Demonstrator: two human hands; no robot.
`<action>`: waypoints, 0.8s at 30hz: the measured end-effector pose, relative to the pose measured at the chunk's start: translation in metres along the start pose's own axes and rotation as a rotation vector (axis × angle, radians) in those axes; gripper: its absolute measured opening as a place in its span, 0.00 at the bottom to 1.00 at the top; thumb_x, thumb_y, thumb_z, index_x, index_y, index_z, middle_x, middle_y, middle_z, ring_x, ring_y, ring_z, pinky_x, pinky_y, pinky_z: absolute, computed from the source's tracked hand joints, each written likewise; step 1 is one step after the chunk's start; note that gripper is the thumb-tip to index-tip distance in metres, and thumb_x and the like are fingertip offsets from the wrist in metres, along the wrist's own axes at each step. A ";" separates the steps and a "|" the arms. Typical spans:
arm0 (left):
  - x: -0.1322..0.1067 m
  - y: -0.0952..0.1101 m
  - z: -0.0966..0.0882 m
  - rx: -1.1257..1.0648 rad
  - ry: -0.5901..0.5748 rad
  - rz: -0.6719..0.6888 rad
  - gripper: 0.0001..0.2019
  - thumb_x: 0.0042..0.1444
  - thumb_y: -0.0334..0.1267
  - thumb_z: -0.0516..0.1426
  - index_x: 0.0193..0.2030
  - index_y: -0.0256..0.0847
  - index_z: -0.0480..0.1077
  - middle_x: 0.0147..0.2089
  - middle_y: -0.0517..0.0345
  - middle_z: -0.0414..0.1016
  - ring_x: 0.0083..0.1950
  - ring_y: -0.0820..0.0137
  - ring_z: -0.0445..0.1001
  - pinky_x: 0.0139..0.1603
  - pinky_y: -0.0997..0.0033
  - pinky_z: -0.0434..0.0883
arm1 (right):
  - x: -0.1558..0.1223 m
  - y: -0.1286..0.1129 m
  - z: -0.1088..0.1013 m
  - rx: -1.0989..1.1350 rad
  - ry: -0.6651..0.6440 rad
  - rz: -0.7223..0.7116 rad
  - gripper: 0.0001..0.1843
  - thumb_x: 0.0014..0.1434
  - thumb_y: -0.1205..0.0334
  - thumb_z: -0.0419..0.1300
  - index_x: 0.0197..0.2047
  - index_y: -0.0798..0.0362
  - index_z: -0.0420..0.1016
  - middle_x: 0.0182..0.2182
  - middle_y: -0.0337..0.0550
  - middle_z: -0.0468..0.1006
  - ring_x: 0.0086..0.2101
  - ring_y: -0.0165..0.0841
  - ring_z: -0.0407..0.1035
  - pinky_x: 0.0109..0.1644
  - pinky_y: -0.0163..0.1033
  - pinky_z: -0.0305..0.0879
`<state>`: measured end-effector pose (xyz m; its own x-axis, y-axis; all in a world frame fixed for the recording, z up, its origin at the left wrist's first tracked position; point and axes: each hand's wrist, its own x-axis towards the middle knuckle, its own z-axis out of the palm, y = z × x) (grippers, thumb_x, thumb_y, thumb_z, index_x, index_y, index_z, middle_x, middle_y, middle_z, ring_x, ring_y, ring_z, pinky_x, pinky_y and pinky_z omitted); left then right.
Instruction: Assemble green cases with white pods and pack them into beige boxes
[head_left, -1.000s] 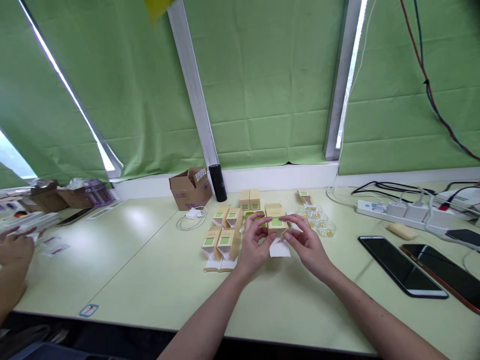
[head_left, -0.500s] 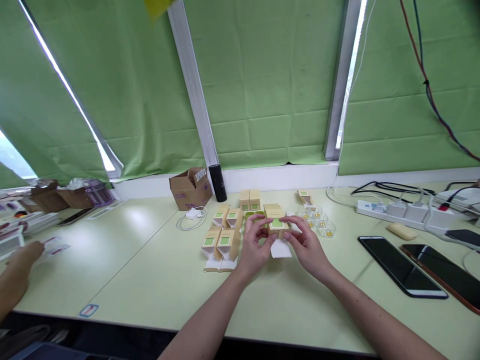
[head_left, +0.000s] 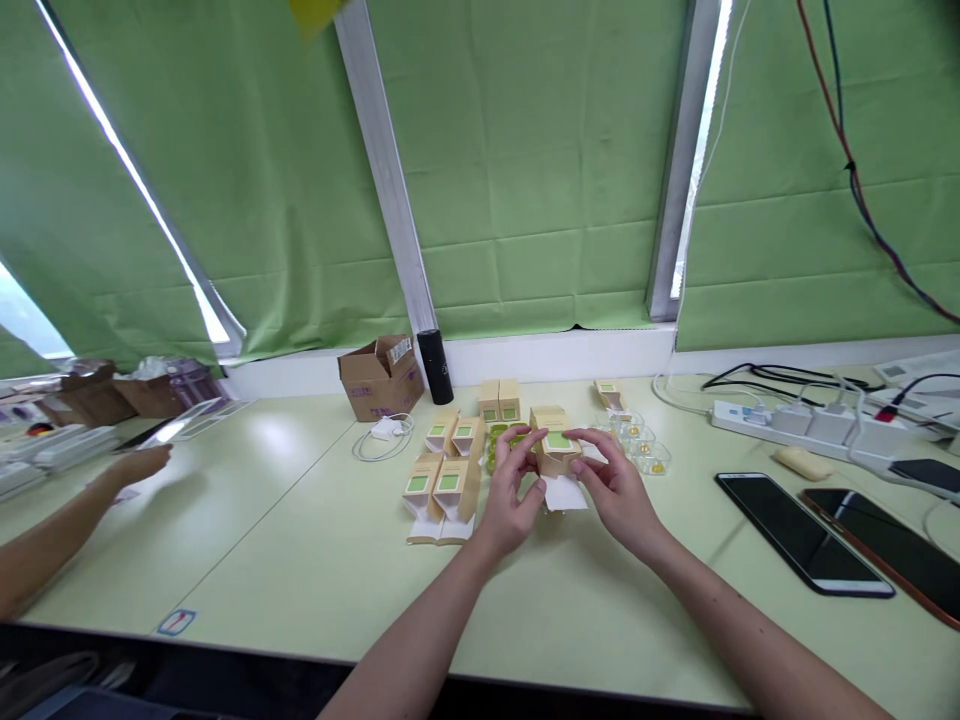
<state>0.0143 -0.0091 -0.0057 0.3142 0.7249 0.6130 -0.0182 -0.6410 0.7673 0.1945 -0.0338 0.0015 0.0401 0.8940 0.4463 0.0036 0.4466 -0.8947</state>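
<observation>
Both my hands hold one small tan box with a green label (head_left: 556, 447) just above the table, near its middle. My left hand (head_left: 512, 492) pinches its left side with curled fingers. My right hand (head_left: 612, 484) grips its right side. A white flap (head_left: 564, 493) hangs open below the box. Several more tan boxes with open white flaps (head_left: 442, 487) stand to the left of my hands. Small clear cups with yellow contents (head_left: 643, 446) sit just right of the box.
A brown cardboard box (head_left: 379, 378), a black cylinder (head_left: 435, 366) and a white cable (head_left: 382, 436) lie at the back. Two phones (head_left: 805, 533) and a power strip (head_left: 817, 419) are on the right. Another person's hand (head_left: 139, 463) reaches over the table at far left.
My hands have shifted the tan box slightly, its flap still open below. The other person's hand at far left has moved right and further up the table.
</observation>
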 end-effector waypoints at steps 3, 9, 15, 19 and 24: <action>0.000 -0.001 -0.001 -0.021 -0.045 -0.011 0.33 0.57 0.33 0.57 0.71 0.53 0.62 0.70 0.46 0.49 0.55 0.59 0.70 0.60 0.48 0.72 | 0.000 0.000 -0.001 0.004 0.013 -0.005 0.18 0.66 0.48 0.61 0.56 0.43 0.74 0.58 0.47 0.64 0.35 0.31 0.75 0.37 0.40 0.73; 0.001 0.002 -0.001 0.022 -0.092 -0.037 0.40 0.54 0.38 0.63 0.74 0.57 0.57 0.73 0.47 0.45 0.56 0.58 0.68 0.63 0.47 0.68 | 0.001 0.000 -0.002 -0.006 0.023 -0.004 0.19 0.66 0.48 0.61 0.57 0.43 0.74 0.58 0.47 0.66 0.33 0.30 0.73 0.38 0.40 0.74; 0.001 0.001 -0.001 0.074 -0.096 -0.012 0.45 0.52 0.54 0.68 0.75 0.53 0.55 0.73 0.46 0.47 0.69 0.47 0.57 0.66 0.48 0.64 | 0.001 -0.002 -0.001 -0.001 0.028 -0.008 0.18 0.65 0.48 0.62 0.56 0.43 0.75 0.57 0.47 0.66 0.34 0.30 0.74 0.39 0.41 0.75; 0.001 0.002 0.000 0.052 -0.072 -0.008 0.41 0.57 0.58 0.64 0.74 0.52 0.56 0.72 0.45 0.49 0.65 0.51 0.61 0.64 0.51 0.65 | 0.000 -0.002 -0.001 -0.018 0.028 -0.009 0.19 0.65 0.47 0.62 0.56 0.42 0.76 0.57 0.47 0.64 0.34 0.29 0.74 0.42 0.42 0.77; 0.001 0.001 0.000 -0.004 -0.034 -0.033 0.35 0.61 0.56 0.61 0.72 0.51 0.58 0.70 0.45 0.51 0.55 0.59 0.67 0.59 0.54 0.67 | -0.002 -0.001 -0.002 -0.014 -0.002 -0.021 0.21 0.65 0.46 0.62 0.59 0.41 0.76 0.59 0.46 0.62 0.38 0.30 0.75 0.49 0.44 0.76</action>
<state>0.0146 -0.0095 -0.0041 0.3467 0.7363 0.5810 -0.0108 -0.6163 0.7875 0.1959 -0.0359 0.0014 0.0382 0.8844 0.4651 0.0189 0.4648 -0.8852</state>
